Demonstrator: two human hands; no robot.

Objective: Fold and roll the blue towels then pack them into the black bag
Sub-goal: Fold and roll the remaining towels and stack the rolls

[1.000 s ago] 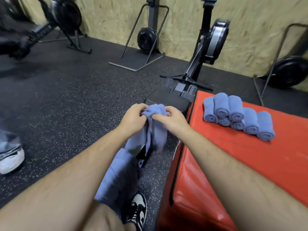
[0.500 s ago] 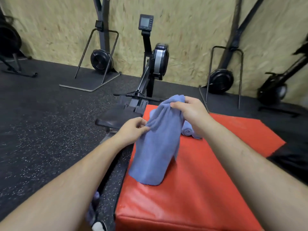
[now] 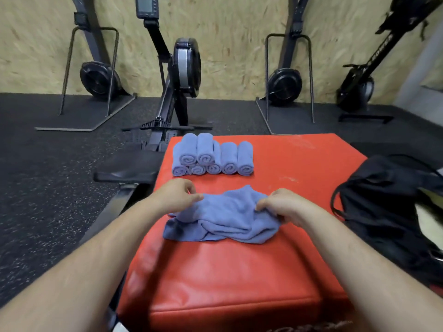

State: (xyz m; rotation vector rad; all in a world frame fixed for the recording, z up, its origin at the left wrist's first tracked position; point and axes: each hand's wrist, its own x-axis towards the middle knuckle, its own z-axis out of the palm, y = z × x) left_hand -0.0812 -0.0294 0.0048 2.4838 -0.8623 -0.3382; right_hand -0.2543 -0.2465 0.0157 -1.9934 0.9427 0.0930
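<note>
Nearest the camera, two bare forearms reach forward over a red padded box [image 3: 215,283], whose shiny top fills the lower middle of the view. A little farther in, a blue towel [image 3: 223,219] lies crumpled on the box top, spread left to right in loose folds.

The left hand [image 3: 176,198] sits at the towel's far left corner. Its fingers are curled down and their tips pinch the edge of the cloth there. The right hand [image 3: 285,207] is at the towel's right end, knuckles up, with its fingers curled in and bunching the fabric between them. Both hands are therefore closed on the same towel, one at each end.

To the right, a black bag [image 3: 383,212] slumps against the box's right side. Its cord loops toward the red surface and its mouth gapes to show something pale inside.

Farther along the box top, near its far left corner, stands a stack of rolled towels [image 3: 212,156] with their spiral ends facing the camera. Five lie side by side in the lower row and two rest on top at the left. They are well apart from the loose towel.

Just left of the box is the black seat [image 3: 127,171] of a rowing machine [image 3: 177,75], which stretches away over the speckled floor [image 3: 48,188]. Other rowers stand upright against the chipboard wall [image 3: 227,44].
</note>
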